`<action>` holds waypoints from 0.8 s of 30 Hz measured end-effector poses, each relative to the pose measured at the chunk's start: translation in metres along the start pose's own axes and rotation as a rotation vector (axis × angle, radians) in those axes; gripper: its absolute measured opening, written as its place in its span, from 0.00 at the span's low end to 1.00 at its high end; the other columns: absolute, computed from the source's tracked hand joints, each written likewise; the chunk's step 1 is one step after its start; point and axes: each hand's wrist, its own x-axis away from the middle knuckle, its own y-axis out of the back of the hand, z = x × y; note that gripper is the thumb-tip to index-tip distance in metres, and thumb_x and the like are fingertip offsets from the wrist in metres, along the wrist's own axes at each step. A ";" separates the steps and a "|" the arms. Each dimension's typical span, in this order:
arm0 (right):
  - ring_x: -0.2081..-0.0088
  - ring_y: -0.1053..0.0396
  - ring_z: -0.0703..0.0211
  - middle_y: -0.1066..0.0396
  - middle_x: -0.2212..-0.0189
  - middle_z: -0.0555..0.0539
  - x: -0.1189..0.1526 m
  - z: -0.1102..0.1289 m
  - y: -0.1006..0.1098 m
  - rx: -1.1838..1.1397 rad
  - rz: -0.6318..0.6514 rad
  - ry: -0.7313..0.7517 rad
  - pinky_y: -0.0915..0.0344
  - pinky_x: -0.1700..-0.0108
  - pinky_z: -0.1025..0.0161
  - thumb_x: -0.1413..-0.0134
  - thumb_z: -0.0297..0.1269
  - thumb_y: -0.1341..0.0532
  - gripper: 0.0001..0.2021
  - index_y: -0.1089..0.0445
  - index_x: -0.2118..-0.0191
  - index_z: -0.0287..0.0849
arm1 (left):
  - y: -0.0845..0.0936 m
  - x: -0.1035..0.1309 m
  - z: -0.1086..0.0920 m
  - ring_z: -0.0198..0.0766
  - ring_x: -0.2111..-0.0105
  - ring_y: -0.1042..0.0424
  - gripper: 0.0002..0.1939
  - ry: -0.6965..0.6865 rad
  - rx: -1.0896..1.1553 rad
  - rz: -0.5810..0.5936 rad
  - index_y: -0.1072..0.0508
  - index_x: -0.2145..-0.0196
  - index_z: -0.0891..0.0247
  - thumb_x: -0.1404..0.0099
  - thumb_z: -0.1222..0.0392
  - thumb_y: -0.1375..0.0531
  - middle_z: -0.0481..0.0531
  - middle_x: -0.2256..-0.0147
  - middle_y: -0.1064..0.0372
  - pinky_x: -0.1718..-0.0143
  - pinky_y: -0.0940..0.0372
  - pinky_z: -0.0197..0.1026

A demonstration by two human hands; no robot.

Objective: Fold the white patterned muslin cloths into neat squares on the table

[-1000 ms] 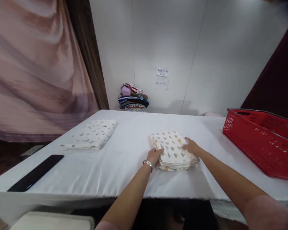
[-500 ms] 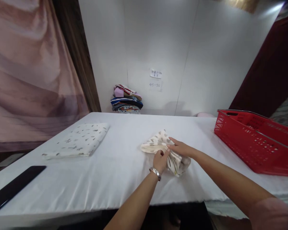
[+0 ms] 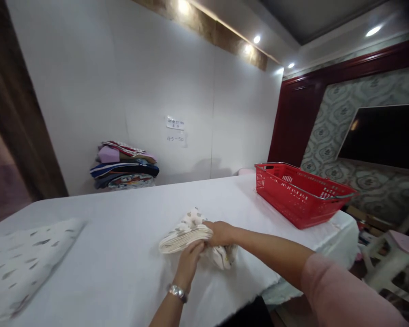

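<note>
- Two hands, left hand point(image 3: 192, 255) and right hand point(image 3: 221, 234), grip one bunched, many-layered soft cloth point(image 3: 186, 237) at lower centre.
- One flat, spotted white cloth point(image 3: 27, 263) at lower left.
- One red, perforated plastic basket point(image 3: 300, 200), right of centre.
- One pile of folded fabrics point(image 3: 126, 170), left of centre.
- Two paper signs point(image 3: 175, 123) on the wall, upper centre.
</note>
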 end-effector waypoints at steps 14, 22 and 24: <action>0.61 0.31 0.57 0.28 0.62 0.52 0.079 -0.075 0.134 -0.523 -0.506 -0.074 0.34 0.61 0.65 0.62 0.34 0.37 0.25 0.34 0.51 0.44 | 0.021 0.019 0.064 0.44 0.62 0.29 0.13 -0.297 -0.543 -0.027 0.26 0.67 0.56 0.46 0.51 0.46 0.51 0.63 0.28 0.56 0.34 0.45; 0.70 0.33 0.61 0.28 0.68 0.49 0.148 -0.150 0.246 -0.360 -0.960 -0.292 0.37 0.69 0.68 0.64 0.33 0.36 0.24 0.32 0.55 0.39 | 0.025 0.017 0.062 0.44 0.59 0.29 0.14 -0.242 -0.524 0.006 0.26 0.67 0.55 0.46 0.49 0.46 0.50 0.62 0.27 0.53 0.34 0.45; 0.72 0.35 0.63 0.29 0.71 0.49 0.162 -0.170 0.257 -0.317 -1.028 -0.382 0.39 0.70 0.68 0.64 0.33 0.36 0.24 0.32 0.55 0.38 | 0.027 0.017 0.064 0.43 0.59 0.29 0.13 -0.235 -0.516 0.005 0.26 0.67 0.55 0.46 0.49 0.45 0.49 0.62 0.27 0.54 0.34 0.44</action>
